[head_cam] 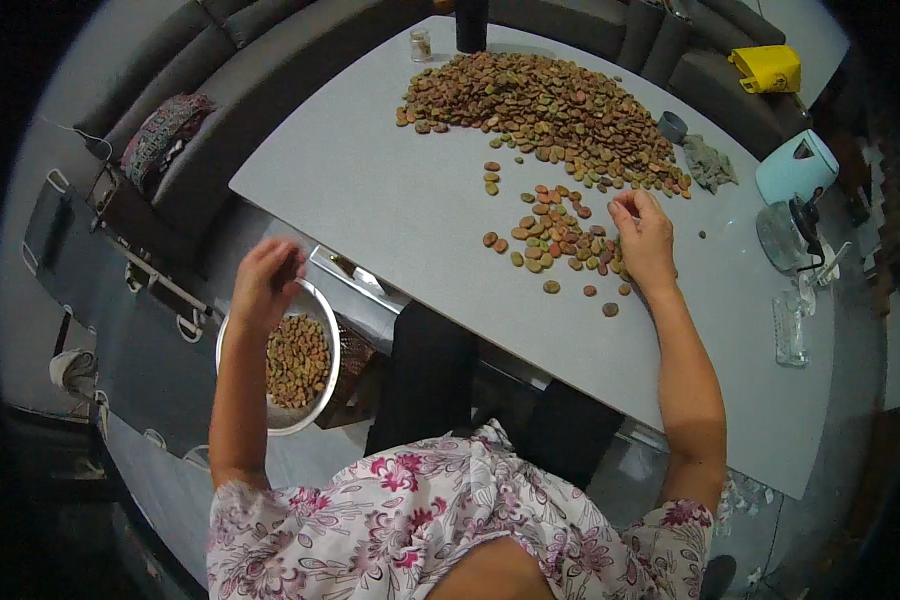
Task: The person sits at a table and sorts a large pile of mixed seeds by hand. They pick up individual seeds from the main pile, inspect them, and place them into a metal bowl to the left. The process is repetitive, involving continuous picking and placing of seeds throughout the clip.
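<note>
A large heap of dried broad beans [540, 105], brown and green, lies on the far part of the white table [390, 202]. A smaller scatter of the beans [559, 229] lies nearer, at the table's middle. My right hand [643, 232] is at the right edge of this scatter, thumb and fingertips close together; whether a bean is between them cannot be told. To the left, beyond the table's edge, my left hand [266, 277] is raised over the rim of a metal bowl [336, 360] that holds more beans [298, 364]. Its fingers are curled and blurred, and its palm is hidden.
On the right stand a glass pot [780, 236], a light-blue container [797, 166] and a clear glass dish [790, 330]. A crumpled cloth [710, 163] and a small grey cup [672, 127] sit beside the heap. Behind it are a small jar [420, 45] and a black cylinder [472, 26].
</note>
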Tool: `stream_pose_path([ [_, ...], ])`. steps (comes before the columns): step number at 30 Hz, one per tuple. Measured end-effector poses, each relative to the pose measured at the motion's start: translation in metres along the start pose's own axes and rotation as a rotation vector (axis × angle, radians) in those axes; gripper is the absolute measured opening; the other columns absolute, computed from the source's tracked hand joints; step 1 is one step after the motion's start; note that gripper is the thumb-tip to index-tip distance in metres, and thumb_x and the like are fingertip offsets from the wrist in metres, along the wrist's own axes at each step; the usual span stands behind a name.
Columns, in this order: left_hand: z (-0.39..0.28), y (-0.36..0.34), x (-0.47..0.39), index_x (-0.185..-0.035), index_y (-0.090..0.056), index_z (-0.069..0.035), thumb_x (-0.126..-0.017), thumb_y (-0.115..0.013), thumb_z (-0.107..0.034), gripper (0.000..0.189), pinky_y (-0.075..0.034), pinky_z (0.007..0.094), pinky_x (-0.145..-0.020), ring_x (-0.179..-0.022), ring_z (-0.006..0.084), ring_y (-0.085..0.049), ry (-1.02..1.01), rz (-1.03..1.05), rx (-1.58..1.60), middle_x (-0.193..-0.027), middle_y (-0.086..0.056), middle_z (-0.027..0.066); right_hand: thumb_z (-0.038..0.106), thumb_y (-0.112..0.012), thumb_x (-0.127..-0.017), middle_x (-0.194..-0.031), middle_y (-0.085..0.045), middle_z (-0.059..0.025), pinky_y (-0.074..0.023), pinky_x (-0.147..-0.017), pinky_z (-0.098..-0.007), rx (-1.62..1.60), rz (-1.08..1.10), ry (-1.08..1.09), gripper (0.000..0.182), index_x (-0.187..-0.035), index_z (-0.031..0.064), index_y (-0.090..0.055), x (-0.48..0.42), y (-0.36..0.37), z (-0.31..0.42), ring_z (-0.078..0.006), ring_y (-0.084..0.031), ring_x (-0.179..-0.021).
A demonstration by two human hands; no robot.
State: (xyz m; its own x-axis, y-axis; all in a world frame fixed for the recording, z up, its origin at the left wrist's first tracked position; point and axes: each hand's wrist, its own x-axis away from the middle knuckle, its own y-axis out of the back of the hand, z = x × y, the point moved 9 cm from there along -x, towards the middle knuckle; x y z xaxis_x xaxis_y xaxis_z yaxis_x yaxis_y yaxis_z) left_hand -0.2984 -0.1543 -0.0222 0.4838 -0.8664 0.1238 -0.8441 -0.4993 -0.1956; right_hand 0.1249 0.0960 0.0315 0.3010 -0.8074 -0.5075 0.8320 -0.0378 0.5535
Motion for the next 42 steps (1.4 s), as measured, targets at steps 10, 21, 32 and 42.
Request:
stream_pose_path([
  [10,0.086,0.130,0.063,-0.102,-0.061,0.001,-0.091,-0.055,-0.014,0.020,-0.050,0.0286,-0.066,-0.085,0.0208,-0.063,-0.301,-0.473,-1.045,-0.091,-0.066,0.0118,0.016,-0.060,-0.088,-0.086,-0.060,-0.0083,-0.0490,-0.067,-0.0294,-0.041,-0.011,-0.038,0.018,-0.092,-0.0005,-0.059,0.000,0.000,-0.001,-0.0156,-0.059,-0.076],
  [21,-0.019,-0.227,-0.058,-0.117,-0.053,0.002,-0.087,-0.062,-0.028,0.043,-0.045,0.0422,-0.089,-0.104,0.0381,-0.054,-0.678,0.207,-1.058,-0.115,-0.057,0.0199,0.030,-0.061,-0.087,-0.097,-0.063,-0.0142,-0.0480,-0.077,-0.0327,0.223,0.009,-0.270,0.038,-0.111,0.0009,-0.058,0.008,0.035,-0.050,-0.0226,-0.062,-0.086],
  [32,0.053,-0.397,-0.027,-0.113,-0.055,-0.004,-0.084,-0.060,-0.025,0.036,-0.041,0.0453,-0.087,-0.106,0.0346,-0.053,-0.999,0.504,-1.024,-0.110,-0.059,0.0149,0.050,-0.061,-0.081,-0.146,-0.029,-0.0216,-0.0092,-0.111,-0.0570,0.582,0.424,-0.089,0.081,-0.139,0.0001,-0.033,0.078,-0.017,0.013,-0.0368,-0.021,-0.138],
  [42,0.032,-0.383,-0.070,-0.089,-0.061,-0.001,-0.078,-0.062,-0.009,0.014,-0.047,0.0442,-0.075,-0.090,0.0358,-0.058,-1.004,0.591,-0.970,-0.093,-0.060,0.0157,0.034,-0.057,-0.089,-0.145,-0.032,-0.0201,-0.0187,-0.109,-0.0550,0.689,0.266,-0.087,0.049,-0.130,0.0086,-0.049,0.020,-0.002,-0.026,-0.0350,-0.025,-0.136],
])
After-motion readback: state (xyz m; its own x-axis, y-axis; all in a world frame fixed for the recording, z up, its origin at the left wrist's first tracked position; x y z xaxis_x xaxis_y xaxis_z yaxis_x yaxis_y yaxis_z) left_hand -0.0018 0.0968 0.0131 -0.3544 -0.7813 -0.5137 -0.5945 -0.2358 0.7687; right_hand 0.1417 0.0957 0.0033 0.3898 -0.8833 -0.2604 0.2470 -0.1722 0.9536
